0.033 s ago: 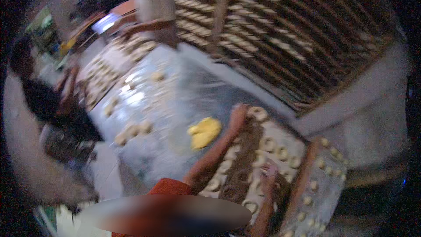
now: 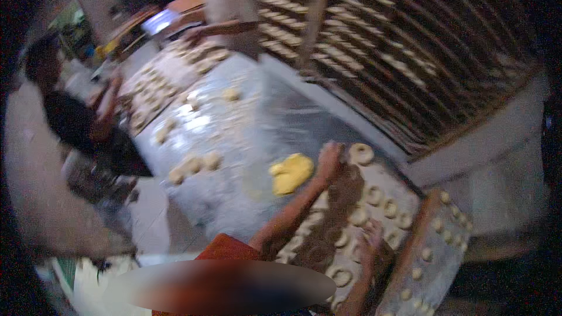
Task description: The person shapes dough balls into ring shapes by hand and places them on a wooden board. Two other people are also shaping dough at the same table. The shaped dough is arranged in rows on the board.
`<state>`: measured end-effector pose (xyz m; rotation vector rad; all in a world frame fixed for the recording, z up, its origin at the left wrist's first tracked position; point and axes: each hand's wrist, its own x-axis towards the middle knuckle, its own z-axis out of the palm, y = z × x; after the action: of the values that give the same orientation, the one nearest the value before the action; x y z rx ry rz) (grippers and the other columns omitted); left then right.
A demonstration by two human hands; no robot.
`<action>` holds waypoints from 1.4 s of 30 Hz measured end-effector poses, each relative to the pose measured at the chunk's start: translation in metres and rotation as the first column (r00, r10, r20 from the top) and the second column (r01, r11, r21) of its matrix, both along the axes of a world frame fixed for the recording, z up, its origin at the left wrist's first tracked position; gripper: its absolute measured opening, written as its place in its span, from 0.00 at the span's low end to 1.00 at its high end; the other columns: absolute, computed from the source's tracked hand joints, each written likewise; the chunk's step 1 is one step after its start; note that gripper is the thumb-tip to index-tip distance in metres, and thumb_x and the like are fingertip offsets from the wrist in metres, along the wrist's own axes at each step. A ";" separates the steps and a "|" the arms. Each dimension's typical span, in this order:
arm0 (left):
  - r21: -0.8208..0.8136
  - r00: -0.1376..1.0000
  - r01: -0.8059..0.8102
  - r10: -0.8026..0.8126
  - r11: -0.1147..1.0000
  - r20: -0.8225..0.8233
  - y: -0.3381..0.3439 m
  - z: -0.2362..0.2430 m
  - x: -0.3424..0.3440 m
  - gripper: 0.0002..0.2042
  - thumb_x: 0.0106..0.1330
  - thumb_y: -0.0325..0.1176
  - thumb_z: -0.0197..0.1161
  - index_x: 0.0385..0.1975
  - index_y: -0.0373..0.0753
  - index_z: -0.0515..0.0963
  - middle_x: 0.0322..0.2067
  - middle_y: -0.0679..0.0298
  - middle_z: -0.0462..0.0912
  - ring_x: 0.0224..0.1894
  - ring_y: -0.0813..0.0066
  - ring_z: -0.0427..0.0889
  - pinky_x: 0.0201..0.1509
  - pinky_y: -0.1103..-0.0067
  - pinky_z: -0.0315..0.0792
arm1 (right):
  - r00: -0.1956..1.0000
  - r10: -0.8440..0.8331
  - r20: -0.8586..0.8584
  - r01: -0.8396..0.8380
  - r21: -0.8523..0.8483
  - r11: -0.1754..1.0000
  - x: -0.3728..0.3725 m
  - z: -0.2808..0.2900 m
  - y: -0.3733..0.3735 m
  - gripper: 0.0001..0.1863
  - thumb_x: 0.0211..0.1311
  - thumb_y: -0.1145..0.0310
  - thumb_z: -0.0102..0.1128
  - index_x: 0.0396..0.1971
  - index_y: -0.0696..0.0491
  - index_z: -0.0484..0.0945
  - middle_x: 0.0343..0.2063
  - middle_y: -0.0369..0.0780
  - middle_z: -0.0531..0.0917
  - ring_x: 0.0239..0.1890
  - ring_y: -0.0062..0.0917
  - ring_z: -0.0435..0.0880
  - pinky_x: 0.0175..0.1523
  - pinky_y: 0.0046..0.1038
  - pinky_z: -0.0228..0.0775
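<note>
Rings of pale dough (image 2: 374,195) lie in rows on a floured board (image 2: 321,229) in front of me. At the board's far left corner is my left hand (image 2: 332,157), its fingers bent and blurred, beside a single dough ring (image 2: 362,154). Whether it grips anything is hidden. Lower down, my right hand (image 2: 370,240) hovers low over the rings, its blurred fingers stretched out and close to another ring (image 2: 358,216). A brown strip of the board shows between the rows. To the left of my left forearm sits a lump of yellow dough (image 2: 293,174).
A shiny metal table (image 2: 234,205) carries flour and several dough balls (image 2: 194,164). Two people work at its far side, near boards of shaped dough (image 2: 153,89). Racks of dough (image 2: 374,41) stand behind, right. Another board with small pieces (image 2: 427,254) lies at my right.
The view has shifted, so the scene sits further right. My right hand's fingers have moved slightly over the rings; my left hand stays at the board's far corner.
</note>
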<state>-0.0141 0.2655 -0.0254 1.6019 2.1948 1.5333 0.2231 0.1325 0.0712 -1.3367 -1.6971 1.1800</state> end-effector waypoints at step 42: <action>0.126 0.062 0.180 -0.139 0.976 0.988 -0.365 0.078 -0.102 0.19 0.62 0.37 0.61 0.50 0.33 0.70 0.41 0.59 0.78 0.40 0.74 0.78 0.43 0.78 0.73 | 0.698 0.567 -0.438 -0.681 -0.159 0.715 -0.229 0.014 -0.121 0.29 0.48 0.69 0.51 0.54 0.59 0.62 0.38 0.42 0.77 0.36 0.24 0.80 0.43 0.26 0.73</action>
<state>-0.1160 -0.0993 0.0522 0.2812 1.0827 1.6445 -0.0057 0.0114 0.0854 -0.5955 -1.7884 2.0278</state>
